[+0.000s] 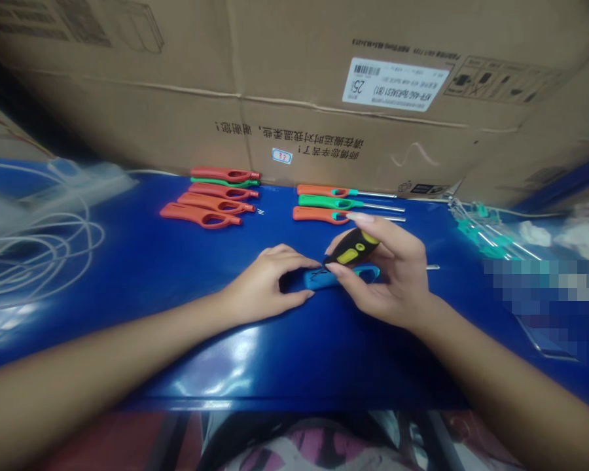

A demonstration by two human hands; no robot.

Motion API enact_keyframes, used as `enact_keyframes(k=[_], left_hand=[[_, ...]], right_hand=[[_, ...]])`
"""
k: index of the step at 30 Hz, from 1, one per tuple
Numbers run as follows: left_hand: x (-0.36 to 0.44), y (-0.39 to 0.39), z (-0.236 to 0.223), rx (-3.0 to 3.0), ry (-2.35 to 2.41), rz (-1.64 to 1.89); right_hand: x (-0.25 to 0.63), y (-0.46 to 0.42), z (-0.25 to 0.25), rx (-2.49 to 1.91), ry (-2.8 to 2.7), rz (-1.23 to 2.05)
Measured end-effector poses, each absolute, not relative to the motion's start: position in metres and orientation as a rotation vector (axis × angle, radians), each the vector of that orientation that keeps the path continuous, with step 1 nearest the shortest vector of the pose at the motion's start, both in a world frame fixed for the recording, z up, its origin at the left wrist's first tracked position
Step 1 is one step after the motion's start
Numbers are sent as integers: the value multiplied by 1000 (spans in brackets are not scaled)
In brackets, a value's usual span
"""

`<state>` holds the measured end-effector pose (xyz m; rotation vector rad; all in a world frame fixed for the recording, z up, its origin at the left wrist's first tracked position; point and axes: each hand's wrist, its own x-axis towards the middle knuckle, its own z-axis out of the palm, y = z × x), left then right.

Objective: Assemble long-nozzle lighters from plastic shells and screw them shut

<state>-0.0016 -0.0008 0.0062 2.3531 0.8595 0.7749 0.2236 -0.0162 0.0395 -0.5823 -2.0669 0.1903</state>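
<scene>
A blue long-nozzle lighter (319,279) lies on the blue table between my hands, its metal tube poking out past my right hand. My left hand (269,281) steadies the lighter's left end between thumb and index finger. In my right hand (392,281) is a black and yellow screwdriver (352,250), tilted with its tip down at the blue body. My right fingers partly cover the lighter's trigger loop. Beyond my hands lie an orange lighter (319,214) and a green lighter (319,201), both with metal tubes.
Several orange and red lighter bodies (201,214) without tubes lie back left, near tiny metallic bits (260,210). Coiled white cable (44,242) covers the left side. Metal tubes with teal parts (491,235) are at right. A large cardboard box (177,124) stands behind.
</scene>
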Motion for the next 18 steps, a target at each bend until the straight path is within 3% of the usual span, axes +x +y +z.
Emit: enact_keyframes(k=[12, 18], left_hand=[[-3, 0, 3, 2369, 846, 786], [-3, 0, 1, 2362, 821, 827]], right_hand=[[220, -20, 52, -734, -2076, 342], [221, -16, 50, -833, -1943, 172]])
